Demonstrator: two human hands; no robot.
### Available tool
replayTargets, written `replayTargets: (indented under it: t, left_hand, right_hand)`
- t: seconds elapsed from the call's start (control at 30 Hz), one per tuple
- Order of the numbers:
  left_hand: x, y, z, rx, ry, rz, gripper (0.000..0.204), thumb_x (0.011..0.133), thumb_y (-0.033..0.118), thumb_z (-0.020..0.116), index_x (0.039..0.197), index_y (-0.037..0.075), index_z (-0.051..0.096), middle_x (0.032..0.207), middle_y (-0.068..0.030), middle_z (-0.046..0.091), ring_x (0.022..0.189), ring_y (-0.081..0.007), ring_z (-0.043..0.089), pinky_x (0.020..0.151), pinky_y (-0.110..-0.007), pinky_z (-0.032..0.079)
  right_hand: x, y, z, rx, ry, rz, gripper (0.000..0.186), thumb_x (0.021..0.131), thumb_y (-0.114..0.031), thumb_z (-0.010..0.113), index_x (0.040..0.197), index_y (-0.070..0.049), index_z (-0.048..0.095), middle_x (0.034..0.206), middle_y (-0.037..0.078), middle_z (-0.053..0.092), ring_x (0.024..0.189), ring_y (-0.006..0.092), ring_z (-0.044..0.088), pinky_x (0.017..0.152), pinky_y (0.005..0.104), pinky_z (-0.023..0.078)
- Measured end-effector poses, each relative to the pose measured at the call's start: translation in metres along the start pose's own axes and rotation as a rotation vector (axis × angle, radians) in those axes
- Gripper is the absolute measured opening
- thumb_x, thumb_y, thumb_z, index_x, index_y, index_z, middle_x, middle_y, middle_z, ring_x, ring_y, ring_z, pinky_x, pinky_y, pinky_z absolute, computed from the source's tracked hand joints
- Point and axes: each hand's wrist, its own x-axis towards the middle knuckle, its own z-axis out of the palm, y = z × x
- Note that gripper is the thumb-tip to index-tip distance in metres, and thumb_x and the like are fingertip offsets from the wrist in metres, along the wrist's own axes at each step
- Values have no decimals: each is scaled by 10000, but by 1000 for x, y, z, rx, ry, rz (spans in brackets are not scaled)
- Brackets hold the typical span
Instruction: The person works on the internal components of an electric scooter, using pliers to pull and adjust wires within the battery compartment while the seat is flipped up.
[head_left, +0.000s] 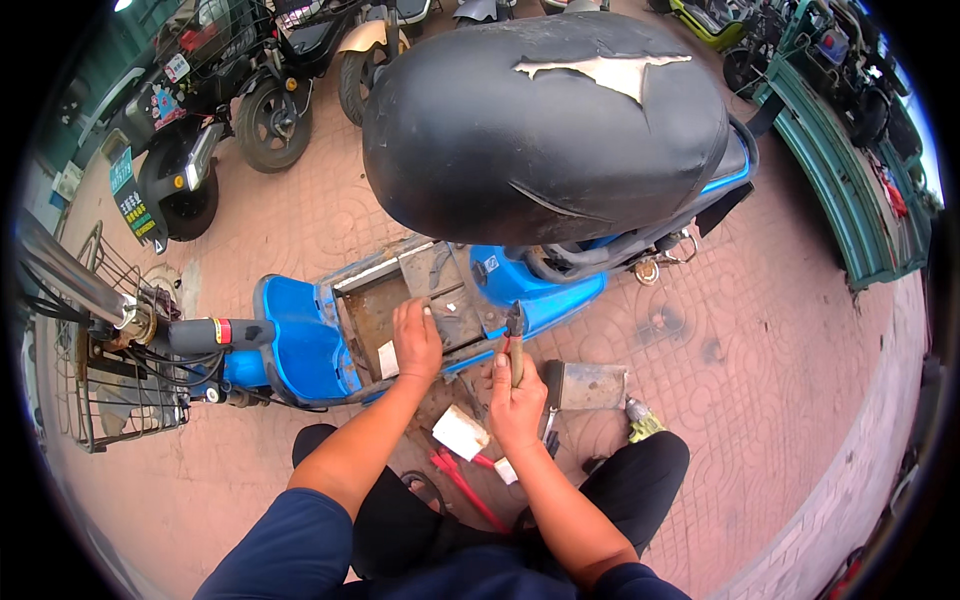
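Observation:
A blue electric scooter (300, 335) stands side-on before me, its footboard compartment (375, 308) uncovered and dirty inside. Over this compartment is my left hand (417, 338), fingers loosely extended and apparently holding nothing; whether the fingertips touch the inside cannot be made out. To its right, my right hand (517, 405) grips what look like pliers (515, 352), with a dark head and tan handle, pointing away from me beside the blue body panel. A pale paper-like piece (388, 359) lies in the compartment's near corner.
The scooter's torn black seat (540, 130) bulges above the compartment. On the paving near my knees lie a flat metal-grey cover (588, 386), a green power drill (643, 420), a white block (460, 432) and a red-handled tool (465, 485). Parked scooters (270, 125) line the back; a green metal cart (840, 180) stands right.

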Motion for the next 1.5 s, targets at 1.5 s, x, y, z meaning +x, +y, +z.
replayTargets:
  t: [1.5]
  left_hand:
    - [2, -4, 7, 90, -40, 74, 207, 1028, 110, 533, 1121, -8, 675, 1171, -200, 654, 1131, -412, 574, 1023, -498, 442]
  right_hand:
    - [-66, 247, -65, -522, -94, 497, 484, 1024, -344, 568, 826, 71, 720, 653, 161, 708, 630, 264, 736, 655, 427, 574]
